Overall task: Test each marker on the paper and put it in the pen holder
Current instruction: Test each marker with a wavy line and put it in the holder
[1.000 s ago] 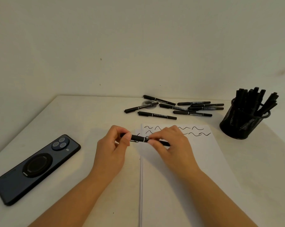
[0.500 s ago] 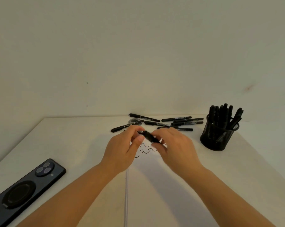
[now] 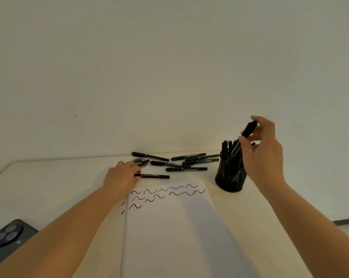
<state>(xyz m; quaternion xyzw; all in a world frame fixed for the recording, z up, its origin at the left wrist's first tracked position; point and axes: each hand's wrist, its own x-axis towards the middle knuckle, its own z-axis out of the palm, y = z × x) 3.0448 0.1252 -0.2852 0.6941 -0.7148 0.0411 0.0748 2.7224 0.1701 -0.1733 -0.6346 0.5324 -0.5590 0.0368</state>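
Marker in the right hand point(image 3: 263, 151): a slim black felt marker point(image 3: 242, 141), capped, pinched between thumb and fingertips and tilted with its lower end pointing down into the black wire-mesh pen holder point(image 3: 229, 177). That lower tip sits just over the rim, among the black markers already standing upright inside; whether it touches them cannot be told. The holder stands on the cream tabletop point(image 3: 49, 187), just beside the far right corner of the white sheet of paper point(image 3: 179, 227), which carries rows of short black wavy test strokes point(image 3: 165, 194) along its far edge.

The left hand point(image 3: 122, 177) lies palm down on the table beyond the paper's far left corner, its fingers curled around the end of another black marker lying flat point(image 3: 153, 176). Past it, near the wall, a loose cluster of black markers point(image 3: 189, 162) lies scattered on the table, one resting across a small round clear lid point(image 3: 139, 163). At the lower left edge, the corner of a dark blue smartphone point(image 3: 9, 239) shows its round camera lenses, face down, well apart from the paper.
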